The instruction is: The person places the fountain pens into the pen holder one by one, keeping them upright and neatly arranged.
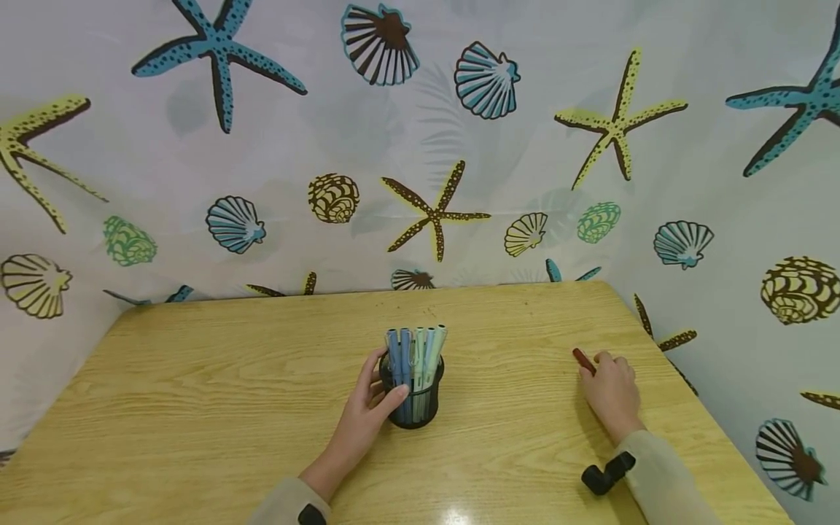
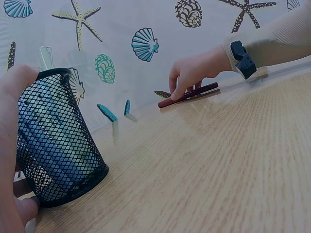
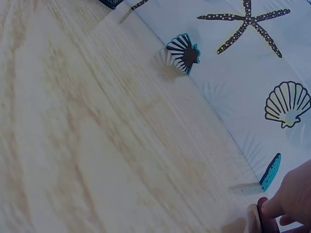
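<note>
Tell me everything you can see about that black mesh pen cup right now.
The pen cup is a round holder of black wire mesh, seemingly metal, standing upright on the wooden table near its middle. It holds several capped pens in blue and pale green, clips up. The left hand wraps around its left side, thumb in front. The right hand is well apart from it.

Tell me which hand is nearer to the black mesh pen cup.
Left. The left hand grips the black mesh pen cup, fingers round its side. The right hand is well off to the cup's right, pinching a dark red pen on the table.
</note>
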The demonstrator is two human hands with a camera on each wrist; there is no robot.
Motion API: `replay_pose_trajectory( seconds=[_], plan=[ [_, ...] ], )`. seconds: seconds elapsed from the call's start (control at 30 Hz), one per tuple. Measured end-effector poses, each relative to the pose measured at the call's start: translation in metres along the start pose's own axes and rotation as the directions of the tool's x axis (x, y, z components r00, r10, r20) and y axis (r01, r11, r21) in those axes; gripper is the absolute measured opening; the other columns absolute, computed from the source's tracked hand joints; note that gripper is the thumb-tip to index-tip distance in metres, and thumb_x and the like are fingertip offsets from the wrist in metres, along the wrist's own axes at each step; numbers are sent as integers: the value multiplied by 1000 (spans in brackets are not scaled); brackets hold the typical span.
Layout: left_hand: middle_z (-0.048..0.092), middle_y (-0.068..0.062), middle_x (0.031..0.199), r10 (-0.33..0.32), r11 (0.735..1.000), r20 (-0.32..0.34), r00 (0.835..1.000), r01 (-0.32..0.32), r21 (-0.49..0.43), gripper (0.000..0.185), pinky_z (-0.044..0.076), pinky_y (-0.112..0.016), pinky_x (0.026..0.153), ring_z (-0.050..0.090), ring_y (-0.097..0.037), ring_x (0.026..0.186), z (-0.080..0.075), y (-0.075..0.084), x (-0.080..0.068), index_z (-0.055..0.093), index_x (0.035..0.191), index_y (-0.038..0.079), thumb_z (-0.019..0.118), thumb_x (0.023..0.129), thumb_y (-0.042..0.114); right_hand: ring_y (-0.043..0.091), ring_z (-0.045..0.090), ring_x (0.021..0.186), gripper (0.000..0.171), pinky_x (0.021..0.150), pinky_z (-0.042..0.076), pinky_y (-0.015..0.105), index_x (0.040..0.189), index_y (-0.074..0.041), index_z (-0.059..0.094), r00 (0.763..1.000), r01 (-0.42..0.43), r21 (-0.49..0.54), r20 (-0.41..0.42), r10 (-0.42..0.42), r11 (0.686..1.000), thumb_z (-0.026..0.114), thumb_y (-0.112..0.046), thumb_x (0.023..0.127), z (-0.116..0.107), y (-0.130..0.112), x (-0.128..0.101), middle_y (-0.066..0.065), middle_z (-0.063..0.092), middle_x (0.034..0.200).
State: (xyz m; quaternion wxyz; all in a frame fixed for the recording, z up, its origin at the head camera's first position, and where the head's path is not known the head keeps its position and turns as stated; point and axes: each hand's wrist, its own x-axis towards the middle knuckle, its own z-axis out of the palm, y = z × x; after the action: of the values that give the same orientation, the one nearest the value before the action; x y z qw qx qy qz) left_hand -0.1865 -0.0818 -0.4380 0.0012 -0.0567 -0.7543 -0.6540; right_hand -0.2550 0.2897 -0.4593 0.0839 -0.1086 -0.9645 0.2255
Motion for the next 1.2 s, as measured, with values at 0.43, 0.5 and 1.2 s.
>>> replay_pose_trajectory(
  seconds=[0.43, 0.5, 1.2],
  plan=[
    [40, -21, 130, 1, 1000, 8, 1000, -1, 7, 64, 39, -51, 93, 44, -39, 118, 1, 0, 0, 23, 145, 29, 59, 93, 23, 42, 49, 86, 30, 66, 41, 49, 109, 6, 58, 1000, 24, -38, -1, -24, 999, 57, -17, 90, 5, 5, 4, 27, 52, 95],
    [40, -21, 130, 0, 1000, 4, 1000, 0, 8, 64, 39, -51, 92, 44, -39, 118, 1, -1, 0, 23, 145, 29, 59, 92, 23, 42, 49, 85, 28, 65, 41, 49, 106, 6, 59, 1000, 30, -41, -4, -30, 999, 57, -16, 90, 6, 6, 4, 26, 53, 94],
    [42, -20, 127, 16, 1000, -5, 1000, -16, 16, 66, 39, -50, 93, 46, -38, 117, 0, -2, 1, 23, 146, 29, 61, 91, 26, 36, 51, 80, 25, 61, 44, 45, 109, 4, 58, 1000, 18, 33, -5, -17, 999, 55, -12, 90, 4, 4, 11, 24, 52, 94]
  ],
)
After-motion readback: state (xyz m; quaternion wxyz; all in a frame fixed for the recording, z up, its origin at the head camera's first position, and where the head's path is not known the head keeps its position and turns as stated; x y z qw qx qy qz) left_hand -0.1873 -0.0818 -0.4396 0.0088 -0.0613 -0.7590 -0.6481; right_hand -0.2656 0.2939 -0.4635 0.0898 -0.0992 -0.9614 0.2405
